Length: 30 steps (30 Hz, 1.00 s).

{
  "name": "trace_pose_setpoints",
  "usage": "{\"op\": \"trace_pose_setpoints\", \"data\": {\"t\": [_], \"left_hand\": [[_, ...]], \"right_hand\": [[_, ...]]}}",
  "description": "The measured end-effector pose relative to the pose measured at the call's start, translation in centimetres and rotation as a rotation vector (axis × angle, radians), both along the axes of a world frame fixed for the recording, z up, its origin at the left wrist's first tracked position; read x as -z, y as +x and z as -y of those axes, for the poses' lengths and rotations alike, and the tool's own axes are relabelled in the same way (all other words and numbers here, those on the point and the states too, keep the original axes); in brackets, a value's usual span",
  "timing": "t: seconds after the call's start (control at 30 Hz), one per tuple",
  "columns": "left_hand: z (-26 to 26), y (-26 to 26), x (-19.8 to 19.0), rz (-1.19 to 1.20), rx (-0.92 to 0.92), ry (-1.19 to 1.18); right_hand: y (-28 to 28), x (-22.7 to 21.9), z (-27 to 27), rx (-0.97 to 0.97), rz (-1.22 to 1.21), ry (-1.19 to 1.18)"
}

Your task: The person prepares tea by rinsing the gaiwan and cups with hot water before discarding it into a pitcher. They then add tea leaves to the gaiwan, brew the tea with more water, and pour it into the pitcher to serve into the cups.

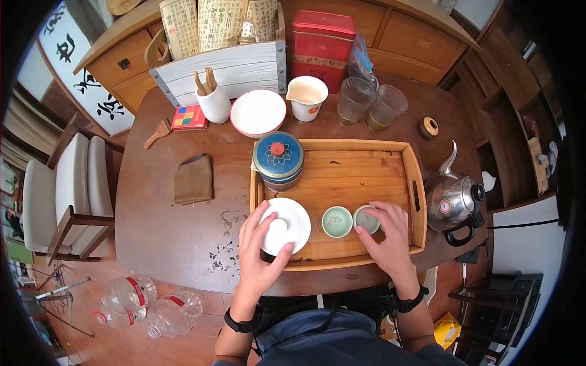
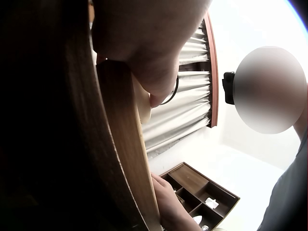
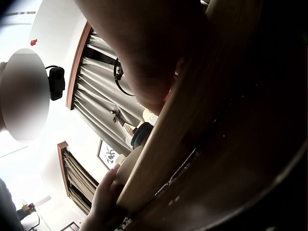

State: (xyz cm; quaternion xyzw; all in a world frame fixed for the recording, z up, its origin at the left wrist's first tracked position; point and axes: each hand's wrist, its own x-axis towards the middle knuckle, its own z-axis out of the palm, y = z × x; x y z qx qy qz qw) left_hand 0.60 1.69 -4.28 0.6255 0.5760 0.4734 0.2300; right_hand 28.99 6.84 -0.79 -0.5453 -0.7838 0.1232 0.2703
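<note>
On the wooden tray (image 1: 342,145), my left hand (image 1: 257,259) holds a white lidded tea bowl (image 1: 297,221) by its wide rim. The thumb lies at the near right side, the fingers at the left, and the round knob shows between them. My right hand (image 1: 390,244) grips a small grey-green teacup (image 1: 364,221) between thumb and fingers, partly covering it. Just left of that cup stands a pale green teacup (image 1: 337,222) with a figure inside. A blue lidded jar (image 1: 278,157) with a red knob stands at the tray's far left corner. Both wrist views mostly show hand undersides and the tray's side.
A steel kettle (image 1: 448,201) stands right of the tray. Behind are a white bowl (image 1: 258,113), a pouring jug (image 1: 307,99) and two clear cups (image 1: 387,108). A folded brown cloth (image 1: 194,179) and scattered tea leaves (image 1: 224,259) lie left.
</note>
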Motion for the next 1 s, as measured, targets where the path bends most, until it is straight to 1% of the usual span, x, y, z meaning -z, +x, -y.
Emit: {"op": "trace_pose_setpoints", "data": {"t": [0.57,0.7,0.87,1.0], "left_hand": [[-0.1,0.0,0.1,0.014,-0.01,0.026],[-0.2,0.0,0.2,0.019,-0.008,0.036],[-0.1,-0.1,0.1,0.021,0.012,0.03],[0.0,0.0,0.1,0.02,0.011,0.037]], "right_hand": [[0.1,0.0,0.2,0.011,-0.006,0.032],[-0.3,-1.3,0.3,-0.013,0.056,0.009],[0.3,-1.7,0.2,-0.039,0.14,-0.037],[0.5,-2.3,-0.1,-0.055,0.157,-0.099]]}}
